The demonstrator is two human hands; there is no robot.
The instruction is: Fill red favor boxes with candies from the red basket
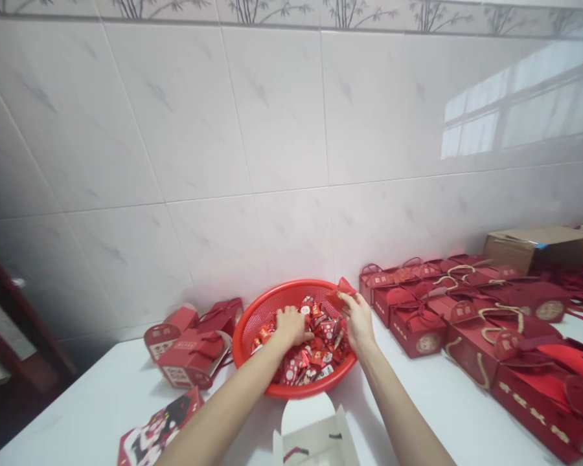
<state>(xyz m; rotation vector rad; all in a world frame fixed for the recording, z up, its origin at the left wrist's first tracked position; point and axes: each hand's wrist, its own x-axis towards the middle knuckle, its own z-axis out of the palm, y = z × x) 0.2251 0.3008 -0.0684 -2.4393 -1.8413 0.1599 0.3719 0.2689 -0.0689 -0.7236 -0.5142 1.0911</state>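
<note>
A red perforated plastic basket (pixel 252 307) on the white table holds many wrapped candies (pixel 326 329), mostly red. My left hand (pixel 293 325) is inside it, touching the candies, with its fingers bent downward and the thumb apart; nothing shows in its grasp. At the basket's right rim, my right hand (pixel 359 318) pinches a red packet (pixel 342 291) between thumb and fingers. I cannot read what the packet contains. Between my forearms, close to me, stands an open box (pixel 315 440) with a white inside and raised flaps.
Red gift boxes (pixel 192 356) stand left of the basket, near a box with a printed picture (pixel 160 427). Rows of red handled boxes (pixel 418 323) fill the right side. Behind them sits a cardboard carton (pixel 519 249). A tiled wall (pixel 282 129) borders the white table (pixel 87 401).
</note>
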